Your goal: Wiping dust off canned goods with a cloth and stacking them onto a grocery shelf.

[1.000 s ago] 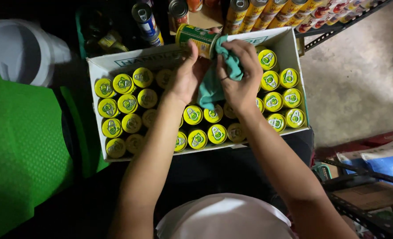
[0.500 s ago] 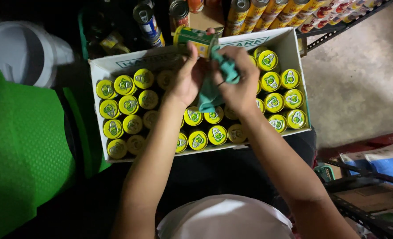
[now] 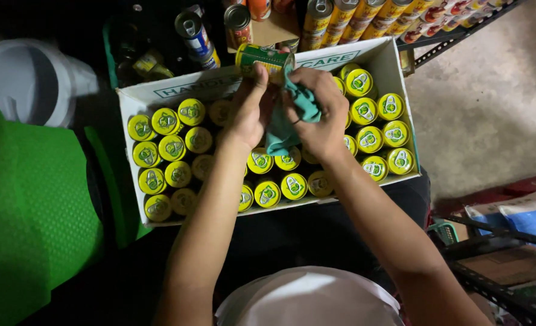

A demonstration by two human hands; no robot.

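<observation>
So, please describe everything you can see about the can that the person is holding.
The can is a green and yellow metal cylinder, lying on its side above the far wall of the white cardboard box. The left hand grips it from below; the right hand presses a teal cloth against its right end, which is hidden.

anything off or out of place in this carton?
Nothing damaged or spilled. One green-and-yellow can lies on its side above the box, held by the left hand while the right hand presses a teal cloth against it.
</observation>
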